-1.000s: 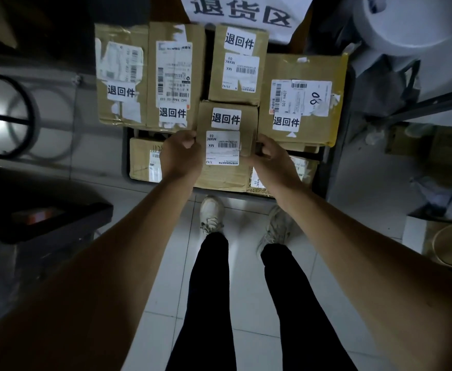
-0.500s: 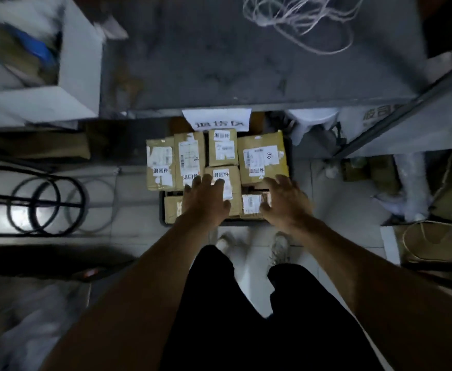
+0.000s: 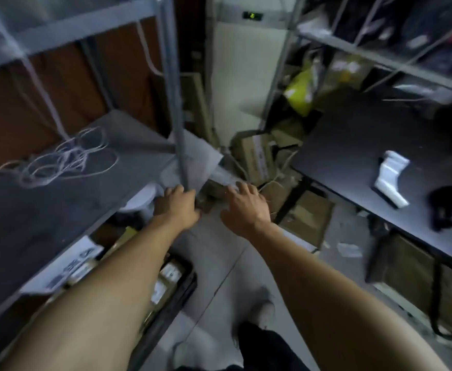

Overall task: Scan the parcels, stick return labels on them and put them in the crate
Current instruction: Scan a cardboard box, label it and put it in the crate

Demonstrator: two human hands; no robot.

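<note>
Both my hands hang in the air in front of me and hold nothing. My left hand (image 3: 178,207) is near the grey shelf post (image 3: 176,103), its fingers relaxed. My right hand (image 3: 246,207) has spread fingers. The black crate (image 3: 176,293) sits on the floor under the left shelf, partly hidden behind my left forearm, with labelled brown parcels (image 3: 167,274) in it. On the dark table (image 3: 353,145) at the right lie a white roll of labels (image 3: 389,176) and a black scanner (image 3: 444,207). The picture is blurred.
A grey shelf board (image 3: 58,199) with a loose white cord (image 3: 69,159) is at the left. More brown boxes (image 3: 254,156) lie on the floor ahead and under the table. A metal rack (image 3: 380,57) stands at the right. Grey tiled floor (image 3: 219,263) lies between.
My hands let go of the parcel in the crate and lifted off. The view rose and swung right, from the crate toward the table and racks.
</note>
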